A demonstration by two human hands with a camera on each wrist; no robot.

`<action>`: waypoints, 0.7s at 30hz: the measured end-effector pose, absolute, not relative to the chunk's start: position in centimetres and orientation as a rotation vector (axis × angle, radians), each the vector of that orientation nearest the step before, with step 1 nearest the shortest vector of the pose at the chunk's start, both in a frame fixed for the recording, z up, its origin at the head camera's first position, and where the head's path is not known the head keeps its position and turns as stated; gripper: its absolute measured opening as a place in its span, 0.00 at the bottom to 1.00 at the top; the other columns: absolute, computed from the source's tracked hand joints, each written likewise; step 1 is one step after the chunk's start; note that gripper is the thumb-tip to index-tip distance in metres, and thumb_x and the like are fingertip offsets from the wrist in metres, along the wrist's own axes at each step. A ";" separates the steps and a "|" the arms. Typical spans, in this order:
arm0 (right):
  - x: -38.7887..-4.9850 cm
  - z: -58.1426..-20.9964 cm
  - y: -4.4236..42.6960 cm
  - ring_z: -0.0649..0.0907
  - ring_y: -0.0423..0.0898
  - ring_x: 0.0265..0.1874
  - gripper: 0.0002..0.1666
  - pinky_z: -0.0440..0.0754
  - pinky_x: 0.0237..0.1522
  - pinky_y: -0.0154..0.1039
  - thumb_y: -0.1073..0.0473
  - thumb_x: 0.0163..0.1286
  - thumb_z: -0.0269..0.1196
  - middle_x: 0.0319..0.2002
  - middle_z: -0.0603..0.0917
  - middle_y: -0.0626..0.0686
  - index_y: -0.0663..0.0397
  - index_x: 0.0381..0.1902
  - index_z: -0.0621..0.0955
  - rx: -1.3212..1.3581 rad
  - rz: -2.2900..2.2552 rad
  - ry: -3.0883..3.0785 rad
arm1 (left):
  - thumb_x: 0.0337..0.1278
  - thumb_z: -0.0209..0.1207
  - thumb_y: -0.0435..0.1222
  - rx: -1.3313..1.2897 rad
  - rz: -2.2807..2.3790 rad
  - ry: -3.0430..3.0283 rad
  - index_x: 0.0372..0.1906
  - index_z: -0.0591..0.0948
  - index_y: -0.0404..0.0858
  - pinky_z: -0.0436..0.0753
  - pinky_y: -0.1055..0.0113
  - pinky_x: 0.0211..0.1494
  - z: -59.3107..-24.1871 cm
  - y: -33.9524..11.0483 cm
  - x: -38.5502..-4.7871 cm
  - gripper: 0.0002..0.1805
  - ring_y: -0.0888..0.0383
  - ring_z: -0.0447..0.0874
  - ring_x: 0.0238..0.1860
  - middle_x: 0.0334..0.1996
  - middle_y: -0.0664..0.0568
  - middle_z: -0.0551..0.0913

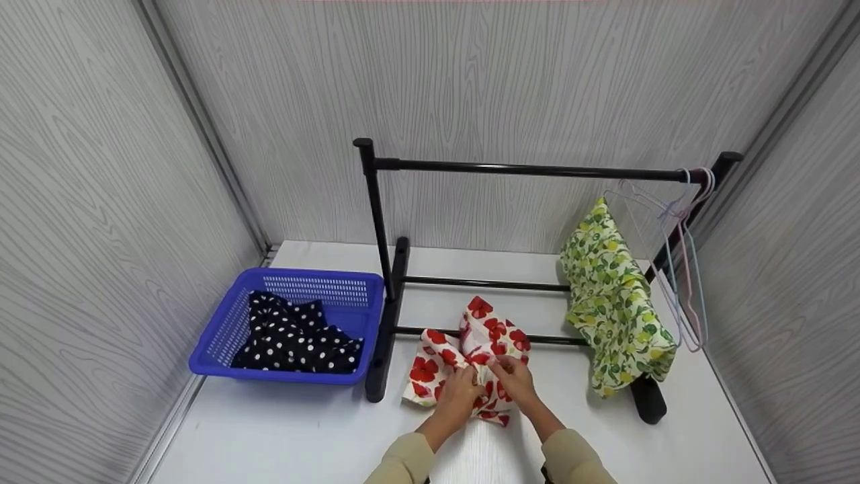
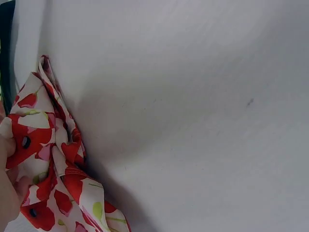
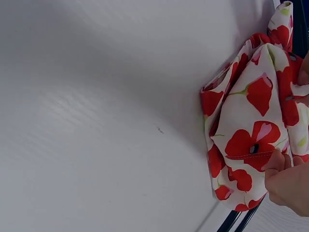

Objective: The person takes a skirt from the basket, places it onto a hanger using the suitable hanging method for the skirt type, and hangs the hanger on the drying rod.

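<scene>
A white cloth garment with red flowers [image 1: 424,368] lies bunched on the white table in the head view. My left hand [image 1: 458,393] pinches its fabric near the middle, and my right hand [image 1: 516,380] pinches a fold just to the right. In the right wrist view, the thumb and fingers of my right hand [image 3: 288,186] grip the flowered fabric [image 3: 251,125] beside a stitched seam. Only part of my left hand [image 2: 7,193] shows at the left wrist view's edge, against the crumpled cloth [image 2: 63,193]. The garment's exact kind cannot be made out.
A blue plastic basket [image 1: 228,368] holding a black polka-dot cloth [image 1: 289,339] stands at left. Behind my hands is a black clothes rack [image 1: 537,169]. At its right end hang a green lemon-print garment [image 1: 611,289] and several thin hangers [image 1: 686,269].
</scene>
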State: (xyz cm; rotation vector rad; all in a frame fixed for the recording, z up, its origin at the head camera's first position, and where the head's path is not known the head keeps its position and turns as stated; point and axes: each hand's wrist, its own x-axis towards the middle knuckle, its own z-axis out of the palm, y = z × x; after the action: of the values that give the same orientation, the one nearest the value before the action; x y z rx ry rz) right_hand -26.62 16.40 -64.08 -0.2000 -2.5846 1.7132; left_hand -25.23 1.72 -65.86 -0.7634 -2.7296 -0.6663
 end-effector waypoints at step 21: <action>-26.8 -64.0 16.4 0.79 0.36 0.16 0.08 0.79 0.20 0.31 0.71 0.65 0.55 0.24 0.79 0.51 0.74 0.39 0.74 -0.467 2.086 -2.288 | 0.41 0.69 0.46 -0.956 -0.339 -2.402 0.57 0.72 0.41 0.78 0.62 0.51 -68.3 -0.7 -24.7 0.34 0.54 0.76 0.49 0.52 0.46 0.73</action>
State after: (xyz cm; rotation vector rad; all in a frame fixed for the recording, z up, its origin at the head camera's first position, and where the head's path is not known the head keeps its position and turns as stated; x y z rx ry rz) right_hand -26.81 16.35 -63.96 -0.4675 -2.2880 2.0856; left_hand -24.69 -0.72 -68.29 -0.9560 -2.4025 -0.3392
